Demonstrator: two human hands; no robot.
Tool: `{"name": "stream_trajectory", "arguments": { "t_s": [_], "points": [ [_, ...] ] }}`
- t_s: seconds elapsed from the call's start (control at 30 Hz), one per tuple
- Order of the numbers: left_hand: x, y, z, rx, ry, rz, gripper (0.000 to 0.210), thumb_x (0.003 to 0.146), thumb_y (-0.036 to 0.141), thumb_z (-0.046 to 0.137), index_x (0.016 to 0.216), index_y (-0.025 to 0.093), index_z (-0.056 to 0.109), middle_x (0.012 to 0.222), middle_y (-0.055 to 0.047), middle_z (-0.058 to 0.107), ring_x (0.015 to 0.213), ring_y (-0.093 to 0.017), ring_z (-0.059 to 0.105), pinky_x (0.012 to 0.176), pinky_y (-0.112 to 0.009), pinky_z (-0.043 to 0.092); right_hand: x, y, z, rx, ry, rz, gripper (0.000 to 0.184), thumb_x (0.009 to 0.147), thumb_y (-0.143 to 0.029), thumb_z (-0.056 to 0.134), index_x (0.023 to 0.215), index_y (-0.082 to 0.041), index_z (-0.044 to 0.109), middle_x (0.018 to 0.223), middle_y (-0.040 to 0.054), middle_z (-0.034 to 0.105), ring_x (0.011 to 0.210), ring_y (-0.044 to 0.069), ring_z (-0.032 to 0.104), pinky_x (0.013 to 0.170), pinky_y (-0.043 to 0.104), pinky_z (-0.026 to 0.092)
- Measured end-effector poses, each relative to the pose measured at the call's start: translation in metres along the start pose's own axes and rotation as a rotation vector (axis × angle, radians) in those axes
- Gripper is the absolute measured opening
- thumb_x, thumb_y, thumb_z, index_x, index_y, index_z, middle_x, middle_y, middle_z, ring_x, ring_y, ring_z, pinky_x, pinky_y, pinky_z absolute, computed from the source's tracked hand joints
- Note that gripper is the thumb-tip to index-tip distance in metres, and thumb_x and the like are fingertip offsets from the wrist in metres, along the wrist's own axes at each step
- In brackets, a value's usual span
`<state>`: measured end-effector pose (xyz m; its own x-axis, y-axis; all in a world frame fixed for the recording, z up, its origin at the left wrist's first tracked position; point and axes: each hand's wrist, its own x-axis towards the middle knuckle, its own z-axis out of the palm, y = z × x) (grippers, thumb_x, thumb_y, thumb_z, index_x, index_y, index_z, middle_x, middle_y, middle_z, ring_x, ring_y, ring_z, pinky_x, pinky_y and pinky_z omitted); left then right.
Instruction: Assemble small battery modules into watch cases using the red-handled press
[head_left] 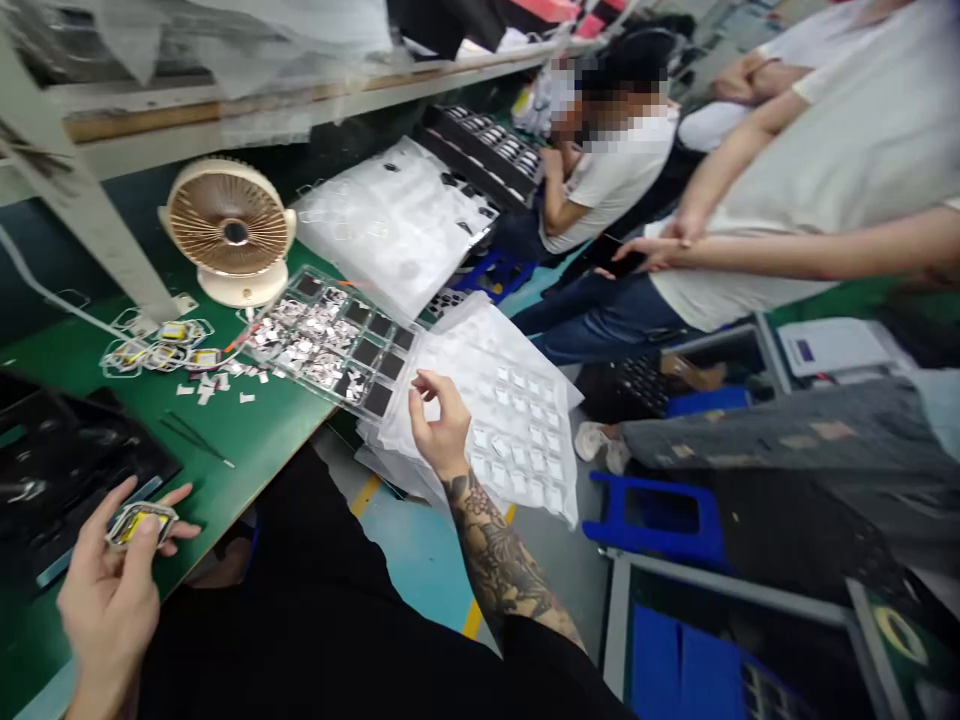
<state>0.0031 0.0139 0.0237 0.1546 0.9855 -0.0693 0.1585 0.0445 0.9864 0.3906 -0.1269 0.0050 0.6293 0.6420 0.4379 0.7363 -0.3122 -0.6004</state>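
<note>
At the green worktop (262,430), the grip of your left hand (116,575) pinches a yellow-centred component (141,525); your right hand (444,425), loosely spread, is near white pieces (537,438) in rows, perhaps done; farther left, similar components (174,331) seemingly remain.

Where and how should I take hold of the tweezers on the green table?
Probably mid-length, pinching across both legs from above, coming in over the near edge of the green table. The tweezers lie flat, their slim legs spread at the far end and converging toward the pale end.
</note>
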Motion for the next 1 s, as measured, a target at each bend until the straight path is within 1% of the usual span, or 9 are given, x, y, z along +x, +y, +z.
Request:
{"name": "stream_trajectory", "arguments": {
  "t_s": [0.13,0.2,0.3,0.4,0.5,0.57,0.7,0.83,1.0],
  "points": [
    [0.002,0.007,0.011,-0.007,-0.014,-0.058,0.046,0.093,0.042,0.088,0.13,0.021,0.07,0.11,-0.007,0.086,0.086,-0.026,0.084,0.07,-0.032,0.067,0.002,0.105,-0.055,-0.315,-0.06,0.326,0.035,0.101,-0.024,0.05,0.128,-0.015,0.07,0.122,0.0159,0.074,0.112,0.027,0.067,0.109,0.044,0.053],
    [0.005,0.008,0.02,-0.104,-0.076,-0.149,0.048,0.091,0.044,0.089,0.129,0.024,0.068,0.114,-0.008,0.086,0.101,-0.033,0.086,0.085,-0.043,0.073,0.001,0.145,-0.075,-0.416,-0.039,0.465,0.04,0.098,-0.023,0.052,0.133,-0.011,0.07,0.128,0.0208,0.073,0.12,0.03,0.064,0.115,0.046,0.047],
    [0.007,0.01,0.033,-0.185,-0.218,-0.26,0.05,0.093,0.049,0.085,0.134,0.027,0.067,0.13,-0.011,0.084,0.13,-0.043,0.078,0.109,-0.061,0.068,0.005,0.187,-0.089,-0.522,-0.063,0.64,0.047,0.099,-0.028,0.058,0.142,-0.009,0.066,0.13,0.0226,0.073,0.124,0.032,0.063,0.116,0.044,0.044],
    [0.002,0.01,0.041,-0.167,-0.261,-0.249,0.052,0.092,0.047,0.088,0.136,0.027,0.069,0.139,-0.012,0.081,0.128,-0.041,0.079,0.108,-0.055,0.07,0.014,0.211,-0.087,-0.574,-0.091,0.747,0.048,0.101,-0.033,0.061,0.143,-0.01,0.068,0.126,0.0207,0.076,0.121,0.031,0.066,0.111,0.04,0.046],
    [-0.007,0.009,0.042,-0.081,-0.213,-0.118,0.054,0.088,0.038,0.094,0.135,0.023,0.073,0.131,-0.01,0.085,0.107,-0.03,0.087,0.096,-0.034,0.074,0.019,0.22,-0.082,-0.603,-0.091,0.806,0.044,0.102,-0.027,0.058,0.14,-0.011,0.071,0.127,0.022,0.077,0.12,0.03,0.068,0.108,0.038,0.047],
    [-0.01,0.008,0.04,-0.008,-0.166,-0.026,0.056,0.087,0.036,0.096,0.138,0.021,0.075,0.12,-0.01,0.087,0.098,-0.027,0.088,0.093,-0.029,0.074,0.021,0.221,-0.082,-0.603,-0.089,0.814,0.043,0.101,-0.024,0.057,0.139,-0.013,0.074,0.129,0.0223,0.077,0.121,0.03,0.069,0.108,0.037,0.047],
    [-0.009,0.003,0.034,0.052,-0.125,-0.028,0.064,0.085,0.043,0.096,0.141,0.019,0.076,0.116,-0.011,0.088,0.102,-0.031,0.088,0.103,-0.04,0.072,0.022,0.219,-0.085,-0.572,-0.068,0.805,0.039,0.099,-0.029,0.061,0.13,-0.016,0.081,0.125,0.0199,0.08,0.122,0.03,0.069,0.107,0.036,0.049],
    [-0.002,-0.004,0.03,0.015,-0.097,-0.101,0.066,0.08,0.048,0.099,0.133,0.017,0.076,0.12,-0.015,0.087,0.111,-0.037,0.086,0.114,-0.054,0.066,0.027,0.208,-0.086,-0.506,0.022,0.757,0.028,0.091,-0.03,0.071,0.109,-0.016,0.086,0.101,0.0161,0.083,0.104,0.029,0.073,0.098,0.036,0.053],
    [0.002,-0.001,0.032,-0.151,-0.071,-0.155,0.065,0.077,0.048,0.102,0.122,0.017,0.067,0.11,-0.016,0.088,0.096,-0.036,0.088,0.088,-0.045,0.075,0.037,0.166,-0.078,-0.266,0.26,0.412,0.033,0.1,-0.032,0.056,0.092,-0.014,0.083,0.087,0.0191,0.076,0.088,0.028,0.072,0.083,0.042,0.053]
  ]
}}
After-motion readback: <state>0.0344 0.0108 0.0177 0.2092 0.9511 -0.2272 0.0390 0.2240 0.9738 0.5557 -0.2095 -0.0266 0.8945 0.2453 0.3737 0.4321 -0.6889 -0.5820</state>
